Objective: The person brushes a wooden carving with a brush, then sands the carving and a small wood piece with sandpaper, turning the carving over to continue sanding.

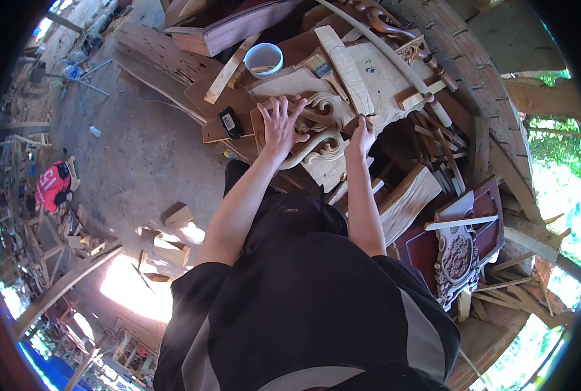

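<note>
A carved wooden piece (323, 140) with scrolls and a curved rail lies on the work surface in front of me. My left hand (280, 128) rests on its left part with the fingers spread. At its right side is my right hand (361, 138), fingers closed around something small and brownish that I cannot make out. Just beyond the hands, a flat paintbrush (319, 66) lies beside a pale wooden board (344, 68). A white bowl (263, 60) with a bit of wood inside stands farther back. Left of my left hand sits a black object with a label (230, 123).
Stacked planks (167, 62) stand at the back left. Below my right arm are a thick wood block (409, 203) and a carved panel (460, 254). Wood scraps (443, 153) fill the gap at right. A person in a red shirt (51, 186) is far left.
</note>
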Available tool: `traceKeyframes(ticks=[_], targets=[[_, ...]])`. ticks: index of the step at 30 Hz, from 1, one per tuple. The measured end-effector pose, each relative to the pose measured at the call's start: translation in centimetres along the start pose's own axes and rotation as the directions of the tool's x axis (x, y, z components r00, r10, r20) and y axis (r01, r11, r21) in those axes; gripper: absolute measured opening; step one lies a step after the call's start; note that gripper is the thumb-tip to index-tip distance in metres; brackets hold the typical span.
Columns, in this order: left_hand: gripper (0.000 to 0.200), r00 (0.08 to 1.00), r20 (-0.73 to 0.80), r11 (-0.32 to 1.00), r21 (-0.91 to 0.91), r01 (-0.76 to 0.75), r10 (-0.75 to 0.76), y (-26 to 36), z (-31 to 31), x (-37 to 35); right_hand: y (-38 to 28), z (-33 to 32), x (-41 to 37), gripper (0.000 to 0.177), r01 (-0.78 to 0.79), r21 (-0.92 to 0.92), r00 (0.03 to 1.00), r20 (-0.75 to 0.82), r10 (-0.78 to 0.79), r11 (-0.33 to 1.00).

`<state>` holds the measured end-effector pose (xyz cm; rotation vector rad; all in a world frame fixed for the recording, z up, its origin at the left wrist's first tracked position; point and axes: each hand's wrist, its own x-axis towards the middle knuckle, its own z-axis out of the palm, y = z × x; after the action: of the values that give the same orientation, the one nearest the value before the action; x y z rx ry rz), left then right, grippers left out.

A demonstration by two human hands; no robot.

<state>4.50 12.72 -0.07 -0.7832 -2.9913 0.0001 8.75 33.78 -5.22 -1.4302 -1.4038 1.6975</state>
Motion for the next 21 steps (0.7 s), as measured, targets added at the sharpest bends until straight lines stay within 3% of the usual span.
traceKeyframes(ticks=[2,6,10,12,13,16,18,21], targets=[[0.115,1.000,0.027,1.000,0.029,0.006,-0.007,0.4,-0.4,0.0,-0.8,-1.1,-2.1,0.030,-0.014,0.070,1.000,0.006,0.013,0.997],[0.115,0.996,0.050,0.996,0.065,0.065,-0.069,1.3,-0.6,-0.8,-0.5,-2.6,-4.7,0.031,0.026,-0.043,0.998,-0.060,-0.029,0.999],[0.106,0.996,0.015,0.992,0.100,0.082,-0.084,1.7,-1.0,-1.2,1.6,-3.7,-6.2,0.042,-0.157,-0.124,0.983,-0.114,0.143,0.980],[0.099,0.998,-0.016,0.996,0.063,0.068,-0.068,1.3,-0.6,-0.9,1.9,-4.2,-7.3,0.042,-0.450,0.001,0.893,-0.012,0.449,0.893],[0.093,0.997,-0.047,0.998,0.022,0.063,-0.062,1.0,-0.3,-0.8,1.8,-4.5,-8.0,0.042,-0.501,0.070,0.863,0.120,0.491,0.863],[0.081,0.988,-0.155,0.999,-0.038,-0.021,0.015,-0.7,-0.2,-0.5,1.2,-4.2,-8.1,0.042,-0.504,0.106,0.863,0.100,0.495,0.857],[0.076,0.992,-0.127,0.998,-0.061,-0.021,0.013,-0.9,-0.4,-0.7,0.5,-4.1,-7.8,0.041,-0.490,0.060,0.872,0.034,0.489,0.870],[0.073,0.981,-0.181,0.994,-0.098,0.055,-0.072,-0.7,-0.8,-1.3,-0.2,-3.0,-6.8,0.038,-0.261,0.079,0.965,0.035,0.259,0.962]])
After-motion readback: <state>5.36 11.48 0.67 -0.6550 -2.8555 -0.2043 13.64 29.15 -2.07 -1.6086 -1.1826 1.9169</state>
